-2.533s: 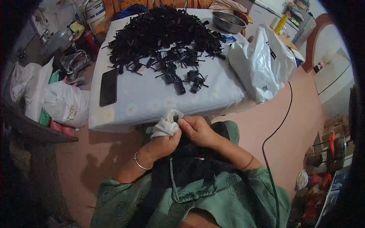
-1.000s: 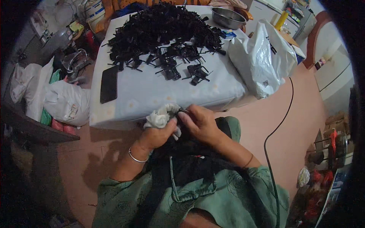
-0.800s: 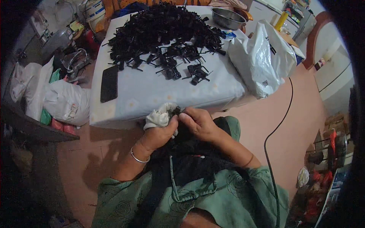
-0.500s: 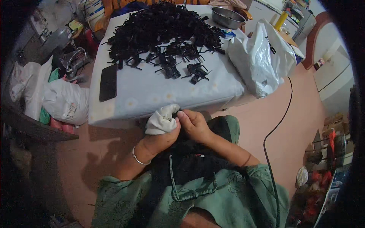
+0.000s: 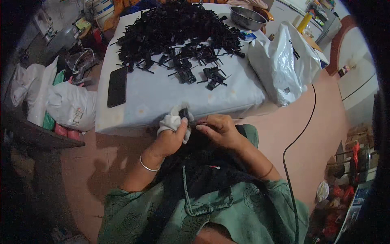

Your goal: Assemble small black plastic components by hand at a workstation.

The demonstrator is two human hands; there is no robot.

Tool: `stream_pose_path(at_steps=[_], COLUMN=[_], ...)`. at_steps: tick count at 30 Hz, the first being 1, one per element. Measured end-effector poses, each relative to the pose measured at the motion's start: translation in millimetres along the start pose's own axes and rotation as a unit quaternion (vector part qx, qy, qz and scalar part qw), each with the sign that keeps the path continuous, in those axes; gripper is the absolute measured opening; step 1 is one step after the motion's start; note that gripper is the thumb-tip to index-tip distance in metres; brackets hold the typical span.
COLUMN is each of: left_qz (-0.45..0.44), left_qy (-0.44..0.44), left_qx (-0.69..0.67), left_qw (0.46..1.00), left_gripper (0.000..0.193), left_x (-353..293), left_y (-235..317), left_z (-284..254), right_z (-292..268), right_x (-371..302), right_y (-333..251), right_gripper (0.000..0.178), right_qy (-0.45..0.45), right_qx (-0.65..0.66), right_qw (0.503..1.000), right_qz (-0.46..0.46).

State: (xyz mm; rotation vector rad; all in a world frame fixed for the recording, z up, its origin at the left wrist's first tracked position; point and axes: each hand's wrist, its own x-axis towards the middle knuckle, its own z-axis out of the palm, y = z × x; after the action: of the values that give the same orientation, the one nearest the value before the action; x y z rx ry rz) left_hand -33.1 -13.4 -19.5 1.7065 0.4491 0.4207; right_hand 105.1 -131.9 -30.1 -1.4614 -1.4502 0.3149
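Head view: one black part (image 5: 184,113) and a white cloth (image 5: 170,123) are clamped in the left hand (image 5: 172,139), right by the counter's (image 5: 162,95) near edge. The right hand (image 5: 219,129) is held just beside; can't be told if anything's pinched. More black parts (image 5: 170,32) are heaped toward the far edge, too tangled to count. One phone (image 5: 117,87) is parked at the left edge, one white bag (image 5: 276,65), square label (image 5: 287,89) printed, at the right.

The cloth (image 5: 169,122) is white, the parts (image 5: 174,28) black, the tablecloth (image 5: 162,91) pale bluish-white with a faint yellowish floral pattern
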Motion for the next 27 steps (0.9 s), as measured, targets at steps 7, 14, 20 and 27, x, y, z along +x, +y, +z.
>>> stream_pose_path(at_steps=[7, 14, 20, 27], left_qz=[0.065, -0.026, -0.031, 0.134], left_qy=[-0.09, -0.077, -0.099, -0.067], left_qx=[-0.004, -0.124, -0.248, 0.113], left_qw=[0.994, 0.989, 0.963, 0.982], left_gripper=[0.026, 0.026, 0.018, 0.021], left_x=[-4, -1, 2, -1], left_y=[0, -7, -13, -1], left_z=[4, 3, 4, 3], right_z=[6, 2, -2, 8], right_x=[4, 4, 5, 3], right_y=[-11, -23, -24, -8], right_gripper=[0.014, 0.024, 0.024, 0.026], right_qy=[-0.016, -0.048, -0.067, -0.084], right_qx=[0.133, 0.012, 0.01, 0.055], right_qw=[0.973, 0.993, 0.99, 0.985], right_qz=[0.188, 0.109, 0.125, 0.139])
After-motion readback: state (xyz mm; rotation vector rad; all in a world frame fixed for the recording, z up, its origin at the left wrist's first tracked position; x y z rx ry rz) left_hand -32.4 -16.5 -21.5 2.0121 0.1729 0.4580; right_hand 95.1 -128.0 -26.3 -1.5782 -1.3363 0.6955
